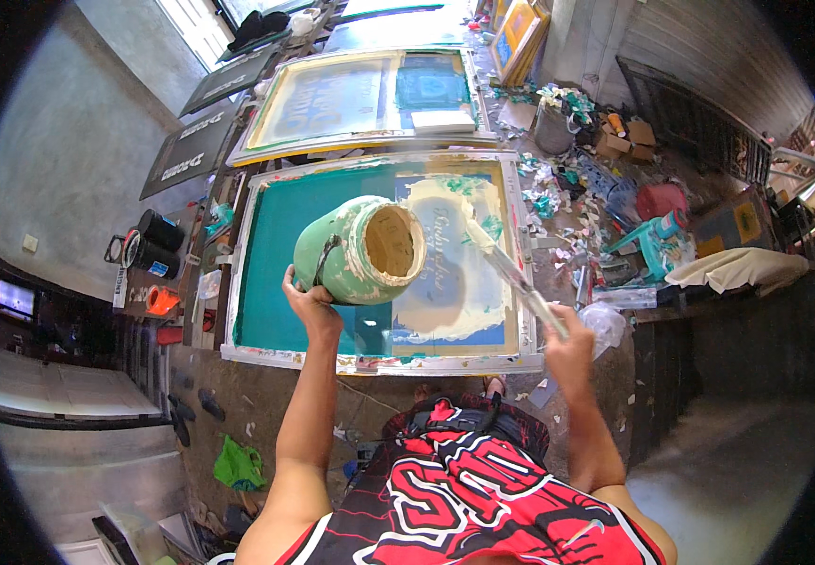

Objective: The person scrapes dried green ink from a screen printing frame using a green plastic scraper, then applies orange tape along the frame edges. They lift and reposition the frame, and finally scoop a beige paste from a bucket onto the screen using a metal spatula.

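Note:
My left hand (313, 306) grips a green plastic jar (332, 252) from below and the left side. The jar is tilted, its wide mouth facing right and toward me, with cream paste smeared round the rim and inside. In my right hand (569, 348) is a long, pale spatula (519, 281), its paste-coated end over the right part of a screen printing frame (238, 325). On that part a cream paste layer (469, 315) with ragged edges spreads over faint lettering; the left part is teal. Jar and spatula are apart.
Behind lies another screen frame (323, 104) with a white block on it. Scraps litter the right side, around a bin (555, 127) and a turquoise stool (657, 247). At left stand black cans (155, 247) and an orange container (162, 300). A green bag (239, 463) lies on the floor.

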The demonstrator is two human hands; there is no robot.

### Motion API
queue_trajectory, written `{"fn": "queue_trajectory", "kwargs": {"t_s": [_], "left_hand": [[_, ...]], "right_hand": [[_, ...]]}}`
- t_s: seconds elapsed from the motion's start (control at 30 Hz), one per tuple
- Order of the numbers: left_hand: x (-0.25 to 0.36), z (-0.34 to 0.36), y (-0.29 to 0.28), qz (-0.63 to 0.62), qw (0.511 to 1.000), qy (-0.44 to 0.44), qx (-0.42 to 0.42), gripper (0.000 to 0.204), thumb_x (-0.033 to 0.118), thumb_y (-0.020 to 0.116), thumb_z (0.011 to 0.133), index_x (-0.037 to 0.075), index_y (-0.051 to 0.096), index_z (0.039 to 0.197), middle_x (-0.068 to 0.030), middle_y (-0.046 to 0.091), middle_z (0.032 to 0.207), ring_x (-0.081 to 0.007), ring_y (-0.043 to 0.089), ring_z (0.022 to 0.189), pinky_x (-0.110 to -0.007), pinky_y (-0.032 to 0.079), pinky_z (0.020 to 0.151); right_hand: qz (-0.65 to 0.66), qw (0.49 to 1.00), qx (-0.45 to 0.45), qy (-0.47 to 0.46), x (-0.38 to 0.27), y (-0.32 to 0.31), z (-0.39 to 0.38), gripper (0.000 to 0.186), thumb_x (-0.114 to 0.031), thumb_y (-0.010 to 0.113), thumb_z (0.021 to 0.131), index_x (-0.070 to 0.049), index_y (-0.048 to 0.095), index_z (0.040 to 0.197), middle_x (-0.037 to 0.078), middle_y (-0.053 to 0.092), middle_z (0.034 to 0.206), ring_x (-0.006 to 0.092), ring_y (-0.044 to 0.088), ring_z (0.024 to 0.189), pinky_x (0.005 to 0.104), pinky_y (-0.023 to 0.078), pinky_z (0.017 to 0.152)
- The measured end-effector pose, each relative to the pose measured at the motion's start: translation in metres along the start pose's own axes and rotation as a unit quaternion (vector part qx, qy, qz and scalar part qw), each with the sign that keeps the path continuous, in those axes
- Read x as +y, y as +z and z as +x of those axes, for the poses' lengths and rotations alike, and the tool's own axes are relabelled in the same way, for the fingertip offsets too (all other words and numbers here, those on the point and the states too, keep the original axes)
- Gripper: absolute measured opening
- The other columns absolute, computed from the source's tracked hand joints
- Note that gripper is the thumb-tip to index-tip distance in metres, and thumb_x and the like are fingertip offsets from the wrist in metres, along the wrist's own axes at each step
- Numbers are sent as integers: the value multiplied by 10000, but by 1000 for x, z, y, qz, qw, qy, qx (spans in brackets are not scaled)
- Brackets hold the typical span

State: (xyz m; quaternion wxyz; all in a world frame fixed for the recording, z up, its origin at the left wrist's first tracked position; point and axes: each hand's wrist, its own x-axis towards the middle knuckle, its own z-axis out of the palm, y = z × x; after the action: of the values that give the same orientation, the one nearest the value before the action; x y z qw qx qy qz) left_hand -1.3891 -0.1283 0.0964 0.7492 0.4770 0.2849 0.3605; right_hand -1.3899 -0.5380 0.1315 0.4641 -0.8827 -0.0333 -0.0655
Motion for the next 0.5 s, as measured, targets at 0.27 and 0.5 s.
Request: {"fn": "queue_trajectory", "kwargs": {"t_s": [0.27, 0.5], "left_hand": [[0, -6, -3, 8, 998, 11, -67, 1093, 36, 527, 474, -10, 267, 1535, -166, 553, 1257, -311, 603, 1117, -355, 520, 964], [0, -40, 19, 1, 990, -12, -140, 1141, 50, 554, 472, -16, 222, 1561, -188, 541, 1294, -317, 601, 1154, -365, 518, 1007]], "right_hand": [[101, 990, -91, -43, -65, -127, 21, 292, 34, 716, 761, 16, 772, 1048, 126, 767, 844, 188, 723, 697, 304, 549, 658], [-43, 936, -129, -325, -106, -51, 49, 297, -19, 734, 709, -12, 683, 1001, 131, 693, 810, 352, 709, 719, 426, 571, 653]]}}
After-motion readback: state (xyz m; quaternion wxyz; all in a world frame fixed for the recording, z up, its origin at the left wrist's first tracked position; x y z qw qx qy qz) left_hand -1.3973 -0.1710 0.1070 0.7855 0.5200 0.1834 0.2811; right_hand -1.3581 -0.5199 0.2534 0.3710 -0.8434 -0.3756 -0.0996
